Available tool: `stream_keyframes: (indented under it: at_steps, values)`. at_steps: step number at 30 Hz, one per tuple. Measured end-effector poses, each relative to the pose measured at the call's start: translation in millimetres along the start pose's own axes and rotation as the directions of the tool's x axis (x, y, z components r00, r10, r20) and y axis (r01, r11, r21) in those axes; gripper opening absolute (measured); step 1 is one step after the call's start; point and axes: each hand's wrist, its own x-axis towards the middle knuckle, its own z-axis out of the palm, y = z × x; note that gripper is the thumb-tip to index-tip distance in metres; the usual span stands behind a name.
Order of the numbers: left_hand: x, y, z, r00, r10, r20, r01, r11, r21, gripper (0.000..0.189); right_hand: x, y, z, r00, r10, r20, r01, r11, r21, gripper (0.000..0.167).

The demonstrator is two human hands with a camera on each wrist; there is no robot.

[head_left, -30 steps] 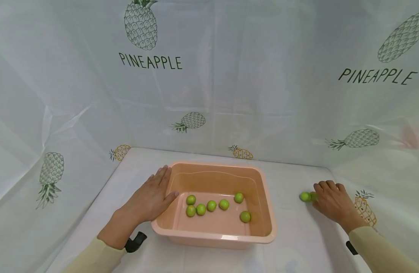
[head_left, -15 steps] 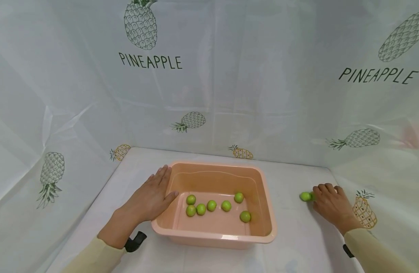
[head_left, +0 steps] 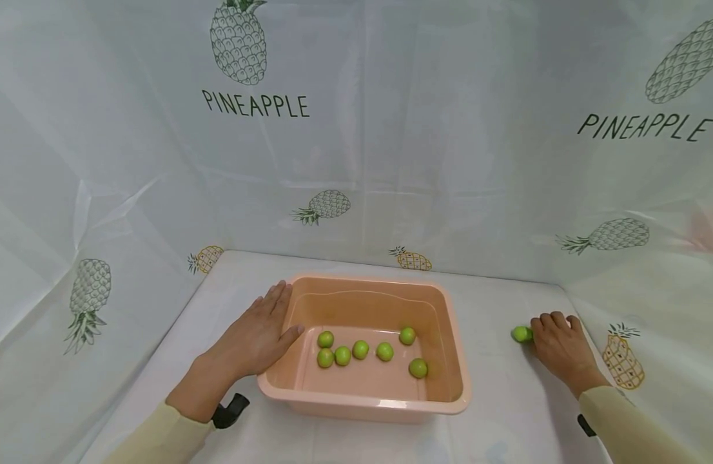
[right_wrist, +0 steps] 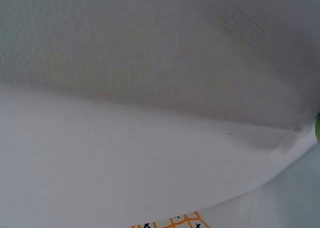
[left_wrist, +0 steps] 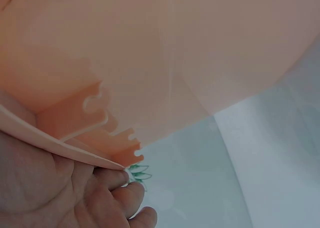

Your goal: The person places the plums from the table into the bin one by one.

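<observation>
A pink plastic basin (head_left: pixel 362 406) stands mid-table with several small green limes (head_left: pixel 384 351) on its floor. My left hand (head_left: pixel 254 335) rests along the basin's left rim, fingers fairly straight and thumb reaching over the inner side. In the left wrist view, the palm and fingertips (left_wrist: pixel 129 198) lie against the underside of that rim. To the right of the basin, my right hand (head_left: pixel 562 348) is low at the table with curled fingers, holding a lime (head_left: pixel 522 334) that sticks out on its left. The hand covers whatever else is under it. Only a green sliver of lime (right_wrist: pixel 318 130) shows in the right wrist view.
A white cloth covers the table (head_left: pixel 496 393). Sheets printed with pineapples (head_left: pixel 414 260) rise at the back and both sides. The right-hand sheet (head_left: pixel 652 303) stands close beside my right hand.
My right hand has shifted slightly left, and less green shows at its fingers. One lime in the basin rolled a little right, then stopped. My left hand stays put.
</observation>
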Motion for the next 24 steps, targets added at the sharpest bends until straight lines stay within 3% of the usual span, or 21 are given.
stream_keyframes:
  at_steps: [9, 14, 24]
  values:
    - [-1.9, -0.2, -1.9, 1.000, 0.014, -0.011, -0.014, 1.000, -0.004, 0.079, 0.4, 8, -6, 0.996, 0.090, -0.024, -0.089, 0.995, 0.033, 0.037]
    - [-2.1, -0.1, -2.6, 1.000, 0.016, -0.009, -0.016, 1.000, -0.012, 0.079, 3.3, 13, -7, 0.992, 0.075, -0.103, -0.073, 0.997, 0.023, 0.035]
    - [-0.7, -1.7, -0.1, 1.000, 0.019, -0.006, -0.019, 1.000, -0.005, 0.079, 8.6, 13, -10, 0.980, 0.052, -0.190, -0.048, 0.999, 0.022, 0.033]
